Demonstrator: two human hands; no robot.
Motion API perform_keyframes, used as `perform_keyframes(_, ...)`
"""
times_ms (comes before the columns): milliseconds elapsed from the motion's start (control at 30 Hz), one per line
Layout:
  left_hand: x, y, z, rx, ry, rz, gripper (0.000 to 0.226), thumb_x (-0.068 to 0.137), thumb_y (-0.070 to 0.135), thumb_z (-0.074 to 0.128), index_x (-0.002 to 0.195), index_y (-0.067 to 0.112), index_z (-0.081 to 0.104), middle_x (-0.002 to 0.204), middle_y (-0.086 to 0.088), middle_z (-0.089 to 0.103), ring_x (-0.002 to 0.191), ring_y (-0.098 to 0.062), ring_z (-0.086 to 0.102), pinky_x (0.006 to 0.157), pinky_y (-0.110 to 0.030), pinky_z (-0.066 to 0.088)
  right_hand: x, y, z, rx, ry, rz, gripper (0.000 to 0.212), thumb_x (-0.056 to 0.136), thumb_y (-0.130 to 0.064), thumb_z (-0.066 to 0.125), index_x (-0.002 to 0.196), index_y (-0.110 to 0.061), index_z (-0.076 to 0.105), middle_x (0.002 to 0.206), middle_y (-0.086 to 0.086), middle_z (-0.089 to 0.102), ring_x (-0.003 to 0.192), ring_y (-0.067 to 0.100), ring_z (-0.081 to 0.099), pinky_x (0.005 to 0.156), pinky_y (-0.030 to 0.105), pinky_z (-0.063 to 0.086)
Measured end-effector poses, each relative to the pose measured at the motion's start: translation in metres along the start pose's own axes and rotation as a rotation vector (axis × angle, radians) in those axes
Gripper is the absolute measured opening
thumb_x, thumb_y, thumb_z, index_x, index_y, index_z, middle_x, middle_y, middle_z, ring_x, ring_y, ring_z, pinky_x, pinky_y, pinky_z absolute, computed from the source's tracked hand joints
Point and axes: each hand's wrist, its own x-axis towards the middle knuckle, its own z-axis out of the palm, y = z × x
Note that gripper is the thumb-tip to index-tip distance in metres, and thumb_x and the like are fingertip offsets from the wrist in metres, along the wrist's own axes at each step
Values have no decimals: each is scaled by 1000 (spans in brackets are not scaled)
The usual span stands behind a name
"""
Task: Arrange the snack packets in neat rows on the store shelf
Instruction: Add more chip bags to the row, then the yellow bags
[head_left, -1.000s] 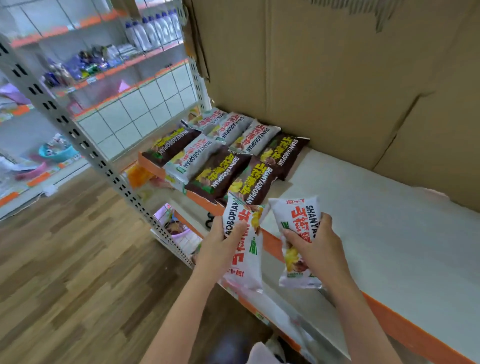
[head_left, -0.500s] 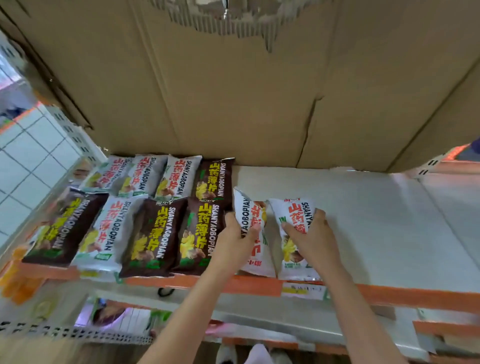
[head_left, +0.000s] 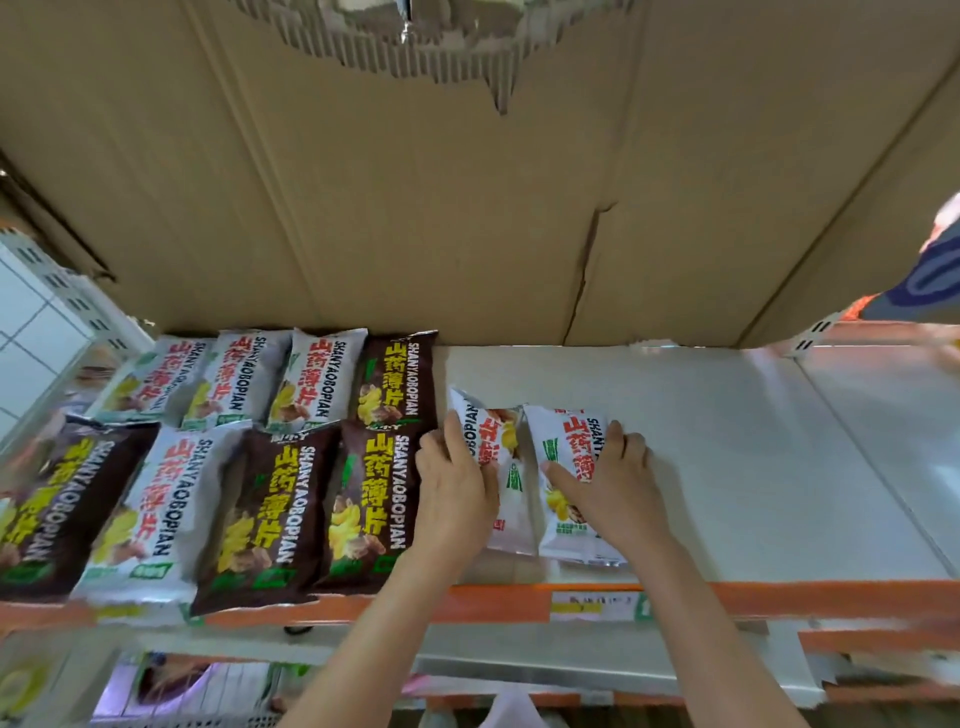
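Glossy white foil catches the light on the two snack packets we have at the middle of the shelf (head_left: 727, 467), a flat pale board with an orange front lip. Our left hand (head_left: 454, 488) wraps its grip around the left white packet (head_left: 501, 452), fingers curled over its edge so the pouch stands tilted on its side. Our right hand (head_left: 618, 488) presses the right white packet (head_left: 569, 499) flat, thumb on the printed face and fingers closed over its far side. Both pouches are pillow-shaped with crimped ends, and their long axes run from 6 o'clock to 12 o'clock, just beside each other.

Toward 9 o'clock lie the placed packets (head_left: 218, 467) in two rows, puffy and crinkled, some white, some dark brown (head_left: 363, 499), all with long axes pointing roughly the same way. The nearest brown one touches our left hand. Creased brown cardboard (head_left: 467, 208) forms the wall at 12 o'clock, its upper edge torn and ragged.
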Motion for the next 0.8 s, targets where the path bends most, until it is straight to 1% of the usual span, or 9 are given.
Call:
perform_keyframes(67, 1, -3, 3, 35, 41, 30, 61, 94, 21, 47, 144, 0, 19, 129, -22, 29, 114, -37, 34, 96, -43, 37, 4, 1, -1, -40, 15, -18, 98, 81, -63, 53, 146, -3, 10, 139, 15, 25, 129, 30, 23, 103, 38, 30)
perform_keyframes(133, 2, -4, 7, 113, 128, 92, 51, 93, 25, 43, 137, 2, 34, 130, -24, 35, 113, -40, 38, 94, -47, 40, 7, 2, -1, -50, 20, -32, 98, 81, -63, 52, 146, -3, 11, 138, 15, 26, 128, 30, 23, 103, 37, 29)
perform_keyframes(233, 3, -5, 7, 254, 193, 204, 48, 79, 10, 62, 126, 6, 51, 131, -18, 43, 116, -37, 40, 97, -48, 41, 5, 5, -2, -21, 21, -47, 96, 82, -63, 51, 147, -6, 8, 139, 14, 24, 129, 28, 24, 103, 37, 31)
perform_keyframes(300, -1, -5, 6, 267, 179, 291, 51, 74, 5, 66, 123, 7, 55, 133, -13, 48, 122, -32, 38, 101, -44, 39, -2, 9, -5, 19, 40, -95, 90, 84, -60, 50, 148, -12, 8, 140, 10, 20, 130, 26, 26, 102, 37, 34)
perform_keyframes(433, -14, -11, 11, 253, 79, 314, 51, 93, 30, 36, 139, 9, 40, 150, -10, 32, 140, -21, 22, 113, -35, 19, -22, 18, -12, -43, 31, -256, 70, 89, -51, 47, 147, -29, 15, 147, 0, 8, 135, 21, 17, 106, 38, 32)
perform_keyframes(533, -16, -15, 15, 321, 5, 290, 61, 94, 45, 26, 146, 12, 27, 154, -12, 19, 144, -24, 10, 118, -35, 10, -31, 19, -11, -115, -105, -264, 78, 88, -64, 33, 146, -36, -10, 154, -10, -15, 142, 14, -4, 113, 37, 16)
perform_keyframes(633, -15, -14, 16, 379, -51, 284, 70, 89, 56, 26, 148, 19, 16, 155, -14, 10, 144, -30, 3, 115, -43, 6, -31, 21, -5, -192, -151, -250, 98, 62, -88, 3, 137, -35, -34, 145, -9, -38, 139, 11, -23, 115, 39, 0)
perform_keyframes(700, -13, -15, 16, 398, -75, 280, 72, 88, 59, 26, 148, 22, 11, 156, -13, 5, 144, -31, -2, 115, -44, 2, -29, 21, -3, -243, -158, -253, 103, 44, -91, -19, 126, -34, -45, 138, -8, -44, 133, 9, -30, 115, 42, -3)
perform_keyframes(800, -2, -13, 11, 425, -127, 276, 77, 84, 65, 15, 147, 24, 1, 156, -12, -7, 143, -29, -14, 115, -39, -7, -18, 18, -4, -262, -166, -245, 106, 40, -91, -24, 124, -29, -46, 137, -7, -44, 129, 7, -32, 115, 43, -3)
